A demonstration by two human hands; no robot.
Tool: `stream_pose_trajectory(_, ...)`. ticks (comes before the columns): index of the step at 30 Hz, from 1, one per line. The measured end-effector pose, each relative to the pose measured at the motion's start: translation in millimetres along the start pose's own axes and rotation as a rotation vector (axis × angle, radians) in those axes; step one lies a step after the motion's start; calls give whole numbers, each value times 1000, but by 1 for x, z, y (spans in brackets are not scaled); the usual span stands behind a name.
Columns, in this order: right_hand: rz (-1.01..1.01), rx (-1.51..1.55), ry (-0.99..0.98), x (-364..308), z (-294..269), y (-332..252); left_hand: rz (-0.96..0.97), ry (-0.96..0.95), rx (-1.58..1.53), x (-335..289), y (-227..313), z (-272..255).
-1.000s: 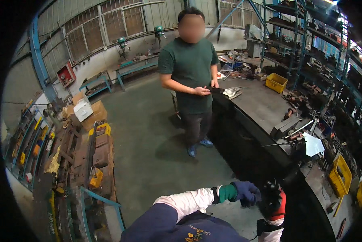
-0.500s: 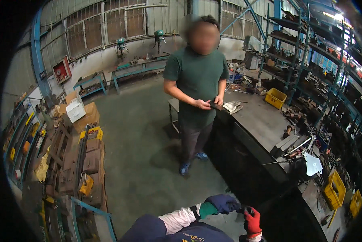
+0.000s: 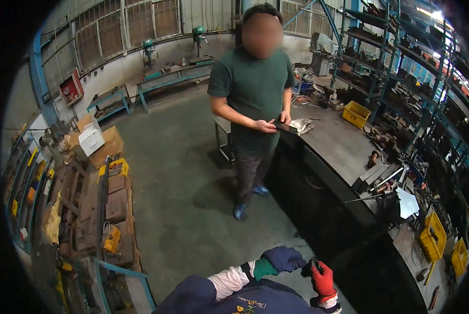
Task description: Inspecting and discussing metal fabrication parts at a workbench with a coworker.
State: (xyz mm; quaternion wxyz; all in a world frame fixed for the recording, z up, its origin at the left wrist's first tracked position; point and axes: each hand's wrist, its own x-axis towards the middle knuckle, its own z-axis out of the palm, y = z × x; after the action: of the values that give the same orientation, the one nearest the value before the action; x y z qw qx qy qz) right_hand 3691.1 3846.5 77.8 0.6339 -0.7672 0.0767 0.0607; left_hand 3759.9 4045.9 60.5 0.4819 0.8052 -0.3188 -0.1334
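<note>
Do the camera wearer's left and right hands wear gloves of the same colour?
No, the left hand wears a dark blue glove, while the right hand wears a mainly red glove.

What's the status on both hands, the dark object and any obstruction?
Left hand, blue-gloved, curled near red-gloved right hand. Dark object between them, kind and grip unclear. Co-worker standing ahead, apart from both hands.

A small dark object (image 3: 308, 268) sits between the gloved hands (image 3: 324, 281).
</note>
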Motion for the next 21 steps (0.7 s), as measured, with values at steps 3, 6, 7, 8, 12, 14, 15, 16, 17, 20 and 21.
stream_pose_trajectory(3, 136, 33, -75, -2, -2, 3, 8, -21, -95, 1, 0, 2)
stream_pose_trajectory(6, 34, 319, -58, -6, -2, 7, 5, -87, -165, 8, -5, 12)
stream_pose_trajectory(7, 39, 344, -60, -9, -4, 5, -19, -136, -205, 10, -5, 15)
stream_pose_trajectory(8, 45, 370, -59, -12, -7, 4, -8, -156, -206, 11, -6, 18)
stream_pose_trajectory(12, 100, 194, -69, -4, -10, 47, 85, -196, -9, 1, -1, 8)
stream_pose_trajectory(14, 89, 150, -71, -5, -7, 42, 40, -149, -82, 1, -1, 12)
stream_pose_trajectory(15, 82, 134, -70, -5, -5, 38, 42, -145, -82, 4, -1, 13)
stream_pose_trajectory(16, 55, 277, -35, -9, 2, 26, 76, -158, -53, 5, -1, 13)
stream_pose_trajectory(17, 28, 419, -2, -11, 5, 20, 108, -169, -24, 5, -1, 13)
stream_pose_trajectory(20, 89, 312, -44, -5, -7, 57, 182, -169, 6, 6, 7, 9)
stream_pose_trajectory(21, 107, 276, -63, -6, -6, 56, 170, -154, 8, 2, 6, 11)
